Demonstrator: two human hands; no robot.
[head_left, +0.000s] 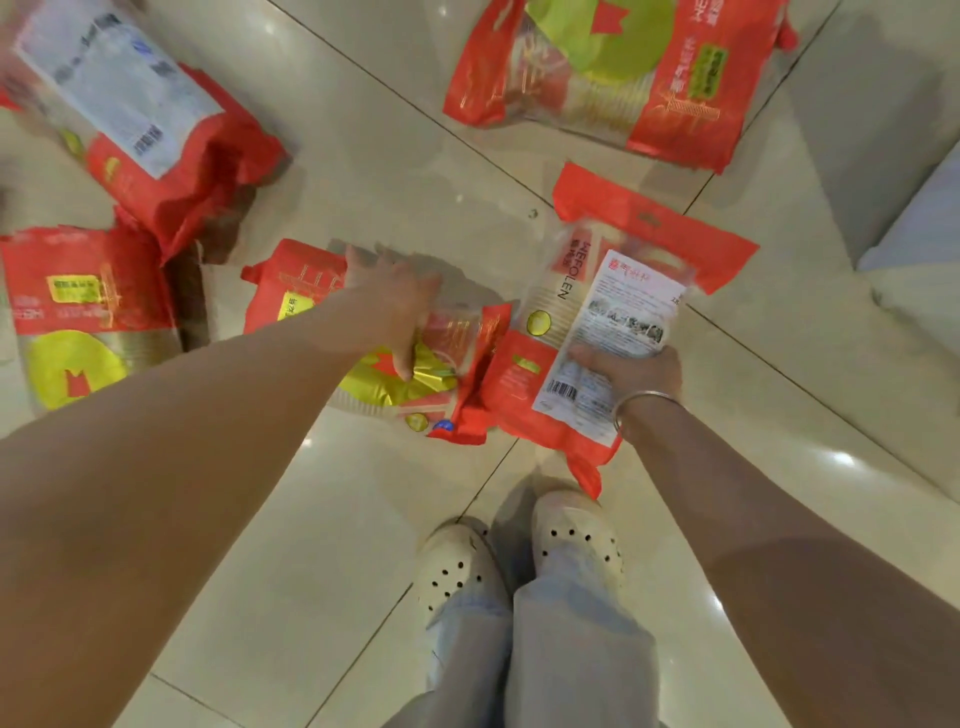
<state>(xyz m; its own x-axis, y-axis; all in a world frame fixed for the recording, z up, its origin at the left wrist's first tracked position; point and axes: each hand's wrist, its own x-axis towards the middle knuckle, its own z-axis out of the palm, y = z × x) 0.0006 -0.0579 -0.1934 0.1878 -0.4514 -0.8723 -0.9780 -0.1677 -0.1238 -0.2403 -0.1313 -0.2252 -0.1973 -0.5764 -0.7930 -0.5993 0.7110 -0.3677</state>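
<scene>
The right hand (631, 371), a bangle (643, 401) at its wrist, grips the near end of a label-up cup pack (587, 306), fingers curled round its edge. The left hand (400, 306) clasps a gold-disc cup pack (296, 291) from above, thumb down on the near side and fingers over the far side. The two packs touch in front of the white clogs (519, 561); whether either is off the tiled floor (374, 166) cannot be told.

The gathering looks barely begun: two packs are in hand, while three wait untouched, one at the left edge (78, 312), one at far left (135, 109) and one at far right (623, 78). Bare floor lies between them. A pale object (914, 234) bounds the right side.
</scene>
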